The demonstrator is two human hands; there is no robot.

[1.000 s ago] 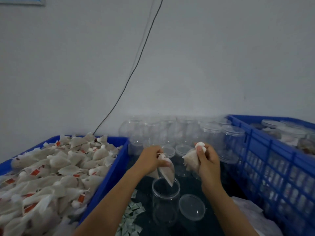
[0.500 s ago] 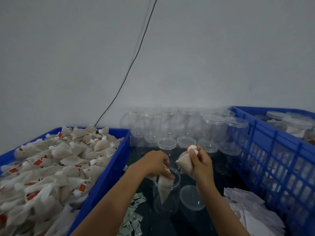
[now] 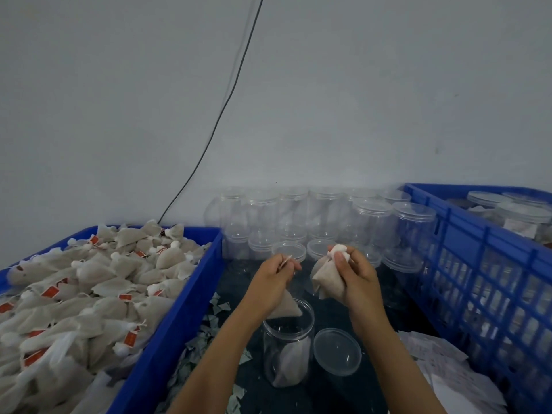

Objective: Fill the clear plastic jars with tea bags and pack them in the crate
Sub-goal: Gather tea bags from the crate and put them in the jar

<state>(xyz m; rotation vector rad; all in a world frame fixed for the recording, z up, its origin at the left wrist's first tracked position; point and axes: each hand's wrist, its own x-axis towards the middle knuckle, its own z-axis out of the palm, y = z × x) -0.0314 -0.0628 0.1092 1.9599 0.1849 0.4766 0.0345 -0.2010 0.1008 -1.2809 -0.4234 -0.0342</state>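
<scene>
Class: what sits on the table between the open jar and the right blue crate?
In the head view, a loose clear lid lies flat beside the open jar, before the right crate.

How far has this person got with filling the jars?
Done: lidded jars with contents already stand in the blue crate on the right. In hand: the open jar holds one tea bag, the left hand holds another tea bag over its mouth, the right hand grips more, and its lid lies beside it. Left: many empty jars and a crate of tea bags.
</scene>
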